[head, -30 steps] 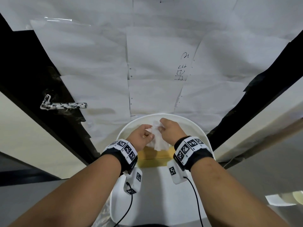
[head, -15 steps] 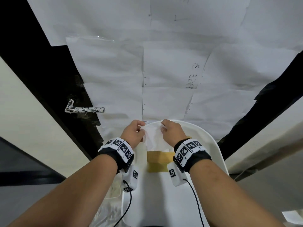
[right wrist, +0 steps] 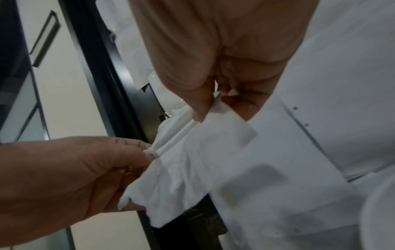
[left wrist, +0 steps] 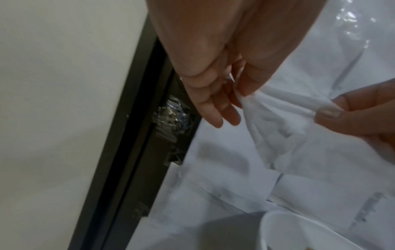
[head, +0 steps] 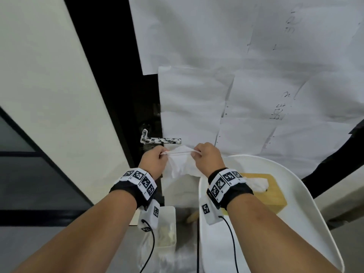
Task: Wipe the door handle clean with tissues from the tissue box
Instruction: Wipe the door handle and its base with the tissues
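Door handle [head: 160,140], speckled black and white, horizontal lever on the dark edge of the door [head: 110,75], just above and apart from both hands. Tissue [head: 182,163] stretched flat between the two hands, its top edge pulled into a taut, rolled line, the rest hanging crumpled below. Left hand [head: 154,161] pinching the tissue's left end between thumb and forefinger, remaining fingers [left wrist: 215,110] hanging loosely extended. Right hand [head: 208,157] pinching the right end likewise, thumb and forefinger closed on the rolled edge. Tissue box [head: 269,194], yellowish, lying on the white chair [head: 307,209] to the right, beneath the right wrist, with another tissue [head: 257,184] sticking out of its top. Door face covered with overlapping white paper sheets [head: 256,95], some with handwriting. Small white bin [head: 167,227] on the floor below the left wrist, holding crumpled whitish material. Marker-patterned bands [head: 140,181] worn on both wrists.
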